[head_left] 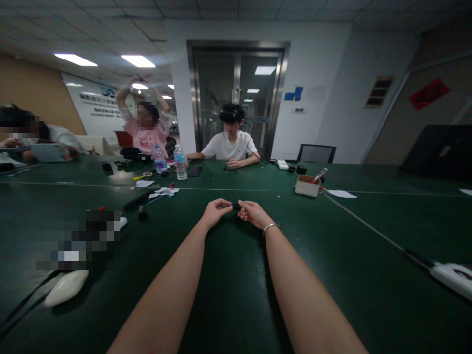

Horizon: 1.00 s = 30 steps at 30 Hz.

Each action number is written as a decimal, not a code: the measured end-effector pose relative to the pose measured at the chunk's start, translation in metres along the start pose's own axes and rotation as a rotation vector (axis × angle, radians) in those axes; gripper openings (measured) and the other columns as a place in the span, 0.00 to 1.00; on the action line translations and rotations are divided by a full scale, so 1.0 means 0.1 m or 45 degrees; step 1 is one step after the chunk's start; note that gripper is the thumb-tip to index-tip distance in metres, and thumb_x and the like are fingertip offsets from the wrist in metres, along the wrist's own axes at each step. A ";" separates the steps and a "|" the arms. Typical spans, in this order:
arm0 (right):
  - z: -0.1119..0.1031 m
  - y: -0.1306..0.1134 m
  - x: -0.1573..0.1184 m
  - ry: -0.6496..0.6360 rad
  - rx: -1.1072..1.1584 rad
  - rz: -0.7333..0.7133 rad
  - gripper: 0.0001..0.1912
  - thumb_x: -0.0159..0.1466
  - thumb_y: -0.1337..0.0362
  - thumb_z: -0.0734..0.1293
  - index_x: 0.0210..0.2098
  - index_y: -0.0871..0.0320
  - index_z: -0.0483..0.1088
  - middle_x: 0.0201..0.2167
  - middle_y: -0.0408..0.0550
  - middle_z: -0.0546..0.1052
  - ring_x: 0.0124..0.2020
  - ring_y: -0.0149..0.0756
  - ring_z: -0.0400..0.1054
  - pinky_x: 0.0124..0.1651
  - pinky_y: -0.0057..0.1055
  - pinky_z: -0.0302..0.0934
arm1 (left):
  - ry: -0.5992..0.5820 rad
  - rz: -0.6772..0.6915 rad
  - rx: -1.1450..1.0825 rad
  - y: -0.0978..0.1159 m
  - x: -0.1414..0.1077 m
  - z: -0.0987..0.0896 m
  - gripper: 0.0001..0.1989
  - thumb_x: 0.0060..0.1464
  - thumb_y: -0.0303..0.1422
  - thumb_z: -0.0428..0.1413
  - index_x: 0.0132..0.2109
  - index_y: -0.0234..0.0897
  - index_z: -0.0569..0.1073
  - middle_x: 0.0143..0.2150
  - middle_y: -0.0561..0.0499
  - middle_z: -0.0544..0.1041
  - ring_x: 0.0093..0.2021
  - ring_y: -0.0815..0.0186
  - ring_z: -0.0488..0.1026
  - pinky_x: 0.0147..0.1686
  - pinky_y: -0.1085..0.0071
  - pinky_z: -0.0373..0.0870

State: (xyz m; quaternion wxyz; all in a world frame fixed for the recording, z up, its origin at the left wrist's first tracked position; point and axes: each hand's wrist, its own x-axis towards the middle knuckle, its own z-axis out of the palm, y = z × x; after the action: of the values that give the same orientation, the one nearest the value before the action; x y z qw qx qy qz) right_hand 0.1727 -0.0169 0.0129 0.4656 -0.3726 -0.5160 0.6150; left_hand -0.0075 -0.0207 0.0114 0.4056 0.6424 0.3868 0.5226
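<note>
My left hand point(216, 214) and my right hand point(254, 214) meet over the middle of the dark green table point(236, 275). Between their fingertips is a small black object point(235, 206), pinched from both sides. Its left end looks lighter, but it is too small to name. A silver bracelet point(271, 227) circles my right wrist. Both hands are closed on the object, and my fingers hide part of it.
Two water bottles point(180, 163) stand ahead to the left. A small box point(307, 186) with items sits ahead right. White paper scraps point(164, 192) lie left of my hands, and a white power strip point(452, 278) lies far right. Several people sit across the table.
</note>
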 end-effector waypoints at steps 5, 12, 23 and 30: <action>0.01 -0.03 -0.05 -0.110 0.103 -0.083 0.30 0.50 0.75 0.72 0.49 0.50 0.61 0.36 0.42 0.72 0.25 0.27 0.72 0.28 0.25 0.68 | 0.079 -0.016 0.014 -0.03 0.02 -0.01 0.15 0.39 0.35 0.64 0.36 0.33 0.76 0.36 0.46 0.77 0.39 0.63 0.73 0.45 0.63 0.68; 0.07 -0.05 -0.02 -0.085 -0.086 0.034 0.13 0.65 0.57 0.61 0.44 0.60 0.62 0.20 0.45 0.73 0.15 0.28 0.65 0.16 0.22 0.58 | 0.028 -0.032 -0.031 -0.09 0.05 -0.01 0.14 0.39 0.33 0.64 0.36 0.32 0.75 0.37 0.45 0.78 0.38 0.64 0.73 0.45 0.63 0.67; 0.03 -0.03 -0.01 -0.063 -0.010 0.067 0.18 0.63 0.55 0.63 0.46 0.60 0.61 0.25 0.48 0.74 0.17 0.28 0.67 0.20 0.25 0.64 | 0.033 -0.049 -0.036 -0.11 0.05 -0.01 0.16 0.40 0.37 0.64 0.36 0.32 0.75 0.34 0.46 0.78 0.35 0.64 0.74 0.41 0.65 0.69; -0.01 -0.03 -0.03 -0.065 0.148 -0.043 0.26 0.54 0.70 0.71 0.49 0.52 0.60 0.35 0.44 0.74 0.23 0.27 0.71 0.28 0.28 0.69 | 0.057 -0.054 -0.013 -0.11 0.06 -0.01 0.15 0.42 0.37 0.63 0.36 0.33 0.74 0.31 0.47 0.77 0.34 0.64 0.74 0.38 0.67 0.69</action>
State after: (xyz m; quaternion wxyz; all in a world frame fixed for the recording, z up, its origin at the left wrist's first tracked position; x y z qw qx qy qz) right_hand 0.1748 -0.0199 0.0157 0.4835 -0.3204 -0.4971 0.6453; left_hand -0.0082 -0.0114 0.0035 0.4111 0.6201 0.4066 0.5302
